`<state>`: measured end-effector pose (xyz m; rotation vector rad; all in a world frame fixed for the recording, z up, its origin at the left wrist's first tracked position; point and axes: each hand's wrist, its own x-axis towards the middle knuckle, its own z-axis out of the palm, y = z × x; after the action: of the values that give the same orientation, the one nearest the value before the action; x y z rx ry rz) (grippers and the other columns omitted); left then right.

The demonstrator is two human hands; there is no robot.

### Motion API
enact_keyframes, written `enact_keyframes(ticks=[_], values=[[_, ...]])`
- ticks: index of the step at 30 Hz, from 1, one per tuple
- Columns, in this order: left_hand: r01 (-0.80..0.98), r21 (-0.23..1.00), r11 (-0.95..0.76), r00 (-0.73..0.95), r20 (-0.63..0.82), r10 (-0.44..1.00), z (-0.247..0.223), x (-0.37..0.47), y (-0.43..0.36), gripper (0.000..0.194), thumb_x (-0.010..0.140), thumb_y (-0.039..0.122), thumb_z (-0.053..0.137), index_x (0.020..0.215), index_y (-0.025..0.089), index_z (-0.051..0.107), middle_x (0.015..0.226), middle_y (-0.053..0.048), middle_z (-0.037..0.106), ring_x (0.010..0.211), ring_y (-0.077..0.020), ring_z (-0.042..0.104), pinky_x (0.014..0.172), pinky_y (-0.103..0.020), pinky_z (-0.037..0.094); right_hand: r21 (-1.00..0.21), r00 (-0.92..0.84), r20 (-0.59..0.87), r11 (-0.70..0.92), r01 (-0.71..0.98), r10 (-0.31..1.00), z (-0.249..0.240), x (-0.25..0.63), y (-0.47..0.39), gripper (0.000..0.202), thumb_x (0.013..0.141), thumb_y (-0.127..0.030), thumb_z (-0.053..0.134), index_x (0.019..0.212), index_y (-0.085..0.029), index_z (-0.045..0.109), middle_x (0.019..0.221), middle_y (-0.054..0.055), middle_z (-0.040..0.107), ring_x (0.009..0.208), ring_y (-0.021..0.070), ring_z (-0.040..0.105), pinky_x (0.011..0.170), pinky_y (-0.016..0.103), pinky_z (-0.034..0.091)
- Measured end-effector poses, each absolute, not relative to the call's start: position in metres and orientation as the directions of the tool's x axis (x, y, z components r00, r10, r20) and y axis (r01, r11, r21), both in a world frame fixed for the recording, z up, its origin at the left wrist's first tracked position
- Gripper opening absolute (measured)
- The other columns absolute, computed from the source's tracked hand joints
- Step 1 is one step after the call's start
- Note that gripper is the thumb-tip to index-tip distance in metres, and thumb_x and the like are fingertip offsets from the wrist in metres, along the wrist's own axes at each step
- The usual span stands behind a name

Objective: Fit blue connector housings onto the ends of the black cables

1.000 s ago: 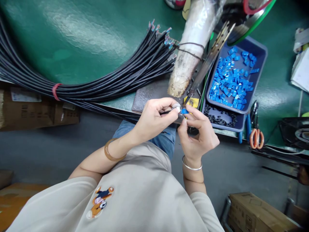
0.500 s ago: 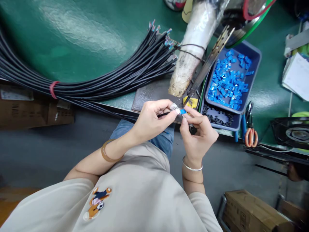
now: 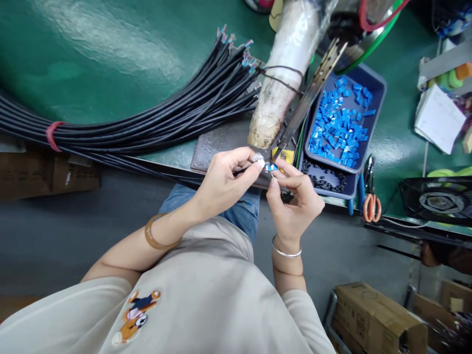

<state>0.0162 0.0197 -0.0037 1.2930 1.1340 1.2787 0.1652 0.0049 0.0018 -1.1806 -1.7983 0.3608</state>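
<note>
My left hand (image 3: 225,183) is closed in a pinch on the end of a black cable (image 3: 240,172), with a whitish covering on a fingertip. Just past those fingertips is a small blue connector (image 3: 271,167), at the cable's end. My right hand (image 3: 296,195) pinches a thin silvery wire (image 3: 272,174) whose end lies close to the connector. Above it, the dark tip of a soldering iron (image 3: 291,125) points down at the connector; whether they touch I cannot tell. A white wrapped tube (image 3: 275,93) hangs beside the iron.
A bundle of black cables (image 3: 155,125) with bared coloured wire ends lies left, tied by a red band (image 3: 54,136). At right sit a bin of blue connectors (image 3: 376,105), a bin of small black parts (image 3: 324,178), orange-handled pliers (image 3: 371,208) and a fan (image 3: 442,200).
The whole view has shifted, so everything sits slightly further left. Both hands keep their pinch at the blue connector beneath the iron's tip, with barely any movement relative to the table.
</note>
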Motion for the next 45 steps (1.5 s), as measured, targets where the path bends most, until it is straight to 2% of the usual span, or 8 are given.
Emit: enact_keyframes(ticks=[7,13,19,23,36,41,45], values=[[0.126,0.978,-0.166,-0.023,0.171,0.985,-0.005,0.017,0.019,0.020,0.091,0.025,0.057,0.074,0.015,0.059,0.061,0.003,0.054,0.054,-0.0069,0.050,0.052,-0.019,0.041,-0.611,-0.121,0.566,0.513,0.603,0.815,0.004,0.164,0.008,0.012,0.082,-0.011,0.066,0.084,-0.021,0.061,0.115,0.004,0.074,0.089,0.0180,0.076,0.074,0.029,0.066],[0.119,0.975,-0.189,-0.014,0.192,0.981,0.000,0.017,0.020,0.019,0.090,0.024,0.058,0.073,0.015,0.058,0.062,0.002,0.057,0.056,-0.0078,0.053,0.054,-0.019,0.043,-0.533,-0.157,0.604,0.542,0.650,0.781,0.011,0.164,0.008,0.014,0.080,-0.009,0.068,0.085,-0.022,0.063,0.111,0.003,0.076,0.090,0.0198,0.076,0.076,0.032,0.067],[0.051,0.988,-0.146,-0.007,0.147,0.989,0.001,0.017,0.019,0.018,0.089,0.024,0.058,0.073,0.015,0.058,0.061,0.002,0.057,0.055,-0.0078,0.053,0.052,-0.018,0.043,-0.532,-0.191,0.597,0.562,0.634,0.780,0.013,0.165,0.006,0.014,0.079,-0.008,0.067,0.084,-0.020,0.061,0.118,0.005,0.074,0.097,0.0190,0.075,0.083,0.030,0.066],[0.038,0.993,-0.116,-0.001,0.116,0.993,0.000,0.016,0.019,0.018,0.087,0.022,0.059,0.071,0.015,0.058,0.060,0.002,0.056,0.054,-0.0072,0.051,0.052,-0.018,0.043,-0.517,-0.211,0.580,0.555,0.652,0.787,0.013,0.165,0.005,0.013,0.080,-0.008,0.066,0.082,-0.020,0.060,0.116,0.005,0.074,0.092,0.0178,0.076,0.079,0.028,0.065],[0.093,0.985,-0.143,-0.041,0.147,0.988,0.001,0.019,0.016,0.017,0.091,0.027,0.058,0.079,0.015,0.061,0.066,0.001,0.059,0.058,-0.0082,0.053,0.056,-0.020,0.045,-0.502,-0.181,0.595,0.538,0.678,0.783,0.017,0.164,0.008,0.008,0.085,-0.015,0.065,0.084,-0.023,0.064,0.112,0.003,0.076,0.094,0.0206,0.076,0.080,0.035,0.066],[0.080,0.990,-0.119,-0.020,0.121,0.992,0.001,0.018,0.017,0.017,0.089,0.024,0.058,0.075,0.015,0.060,0.064,0.001,0.057,0.057,-0.0079,0.052,0.056,-0.019,0.044,-0.550,-0.174,0.565,0.525,0.649,0.807,0.015,0.164,0.005,0.010,0.084,-0.013,0.063,0.082,-0.022,0.059,0.117,0.005,0.074,0.093,0.0200,0.076,0.077,0.033,0.066],[0.074,0.992,-0.104,-0.015,0.106,0.994,0.000,0.017,0.017,0.017,0.088,0.023,0.059,0.073,0.015,0.059,0.062,0.001,0.055,0.056,-0.0076,0.050,0.054,-0.019,0.042,-0.542,-0.182,0.553,0.518,0.662,0.813,0.014,0.165,0.004,0.011,0.084,-0.013,0.064,0.082,-0.022,0.058,0.116,0.004,0.074,0.088,0.0188,0.077,0.074,0.030,0.065]])
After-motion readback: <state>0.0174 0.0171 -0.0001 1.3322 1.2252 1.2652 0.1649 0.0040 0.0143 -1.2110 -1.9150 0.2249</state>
